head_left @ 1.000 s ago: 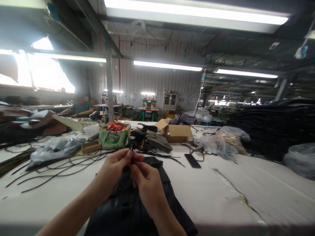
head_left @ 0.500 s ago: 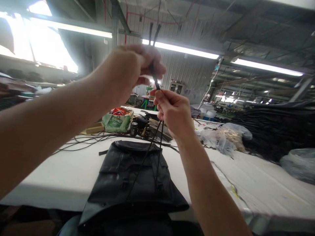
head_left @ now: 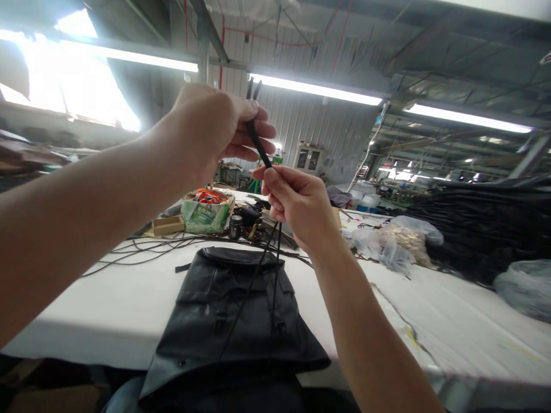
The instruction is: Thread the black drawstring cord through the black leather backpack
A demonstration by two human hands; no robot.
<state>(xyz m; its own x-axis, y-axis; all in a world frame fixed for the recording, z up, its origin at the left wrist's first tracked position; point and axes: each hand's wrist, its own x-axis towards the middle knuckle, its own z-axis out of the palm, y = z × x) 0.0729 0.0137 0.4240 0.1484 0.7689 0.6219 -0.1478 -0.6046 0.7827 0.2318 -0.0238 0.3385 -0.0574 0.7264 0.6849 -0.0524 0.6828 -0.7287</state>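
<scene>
Black cords — pinched between thumb and fingers by left hand above, right hand below — trail down over black bag on white table.

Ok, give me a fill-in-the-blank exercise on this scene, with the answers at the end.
Between the left hand and the right hand, the one higher in the picture is the ____.
Below the right hand hang thin cords, numbering ____.
The container with orange material at its top is mainly ____ in colour.
The bag beneath the cords is coloured ____.

Missing words: left; two; green; black.
</scene>
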